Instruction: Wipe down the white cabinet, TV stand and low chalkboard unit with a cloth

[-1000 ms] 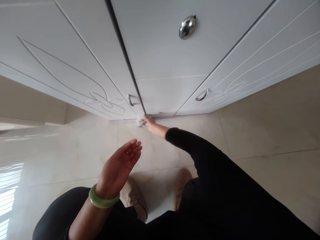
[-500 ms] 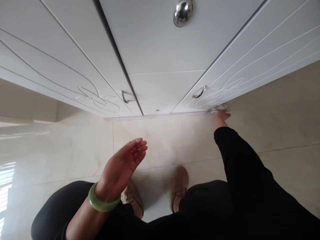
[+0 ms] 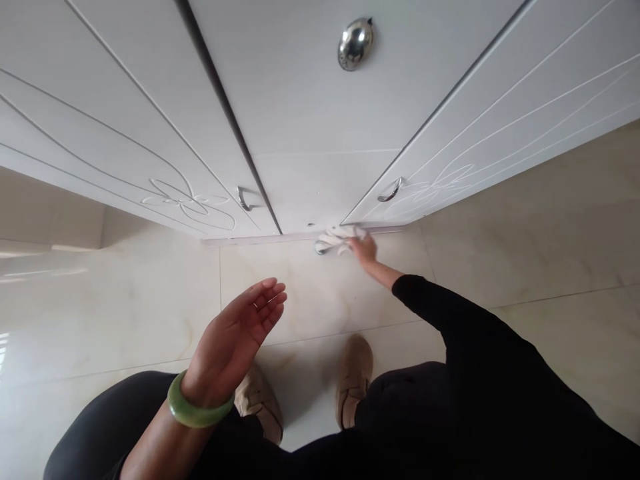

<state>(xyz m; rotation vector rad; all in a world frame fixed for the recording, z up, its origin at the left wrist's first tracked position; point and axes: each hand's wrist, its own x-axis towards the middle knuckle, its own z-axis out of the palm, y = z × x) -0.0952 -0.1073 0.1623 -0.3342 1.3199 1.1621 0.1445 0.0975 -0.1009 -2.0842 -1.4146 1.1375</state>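
Looking down, saw a white wardrobe (image 3: 310,113) standing on a shiny pale tiled floor (image 3: 525,267), with a round silver knob (image 3: 355,44) high on the middle door and two small curved silver handles, one to the left (image 3: 243,199) and one to the right (image 3: 390,190), lower down. Saw two tan shoes, a left one (image 3: 260,404) and a right one (image 3: 355,380), on the floor between black trouser legs. Saw nothing lying between the hands and the wardrobe. Stretched the right hand (image 3: 364,249), in a black sleeve (image 3: 450,320), far out to the bottom edge of the wardrobe and gripped a crumpled white cloth (image 3: 336,239) there. Had the cloth bunched at the fingertips, poking out to the left of the hand, touching the strip at the foot of the doors just above the floor. Held the left hand (image 3: 235,343) up near the body, flat and loose with fingers straight, holding nothing, well apart from the cloth, with a green bangle (image 3: 197,408) round the wrist.
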